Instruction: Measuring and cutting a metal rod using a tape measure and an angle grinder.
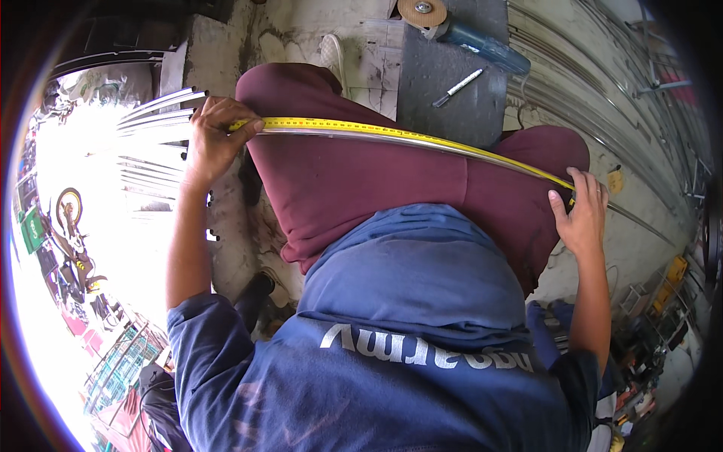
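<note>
A yellow tape measure (361,126) is stretched across my lap, along a thin shiny metal tube (376,138). My left hand (215,135) is closed at one end, pinching the blade against the tube between thumb and fingers. At the other end, by my right knee, my right hand (584,215) is curled round the tape's case, which my fingers mostly hide; only a dark and yellow bit shows. The tube runs on past my right hand toward the floor. Beyond my lap, a white marker pen (458,87) lies on a dark grey slab (429,71).
A blue angle grinder (486,47) with a brown disc (422,10) rests on the slab's far end. Long metal tubes (580,68) lie along the right floor. More tube ends (162,103) stick out beside my left hand. A wheeled vehicle (71,226) stands far left.
</note>
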Tool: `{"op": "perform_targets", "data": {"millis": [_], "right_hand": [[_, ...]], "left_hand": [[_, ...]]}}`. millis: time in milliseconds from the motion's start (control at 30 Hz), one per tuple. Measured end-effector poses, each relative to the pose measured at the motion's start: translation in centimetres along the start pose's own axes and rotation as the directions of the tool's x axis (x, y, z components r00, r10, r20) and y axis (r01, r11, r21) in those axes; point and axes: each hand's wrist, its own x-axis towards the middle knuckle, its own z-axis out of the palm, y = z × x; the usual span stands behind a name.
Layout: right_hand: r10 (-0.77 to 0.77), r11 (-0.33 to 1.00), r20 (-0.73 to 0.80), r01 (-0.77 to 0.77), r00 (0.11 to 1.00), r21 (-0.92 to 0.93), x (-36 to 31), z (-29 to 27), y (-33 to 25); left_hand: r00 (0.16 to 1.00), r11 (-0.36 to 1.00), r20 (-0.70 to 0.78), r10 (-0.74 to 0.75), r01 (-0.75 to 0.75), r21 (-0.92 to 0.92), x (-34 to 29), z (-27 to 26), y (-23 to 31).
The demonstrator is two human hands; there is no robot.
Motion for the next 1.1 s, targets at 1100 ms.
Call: {"op": "perform_targets", "data": {"millis": [1100], "right_hand": [[0.361, 0.877, 0.105, -0.376, 0.927, 0.299, -2.3, -0.5, 1.0]], "left_hand": [[1.0, 0.999, -0.026, -0.001, 0.002, 0.034, -0.8, 0.4, -1.3]]}}
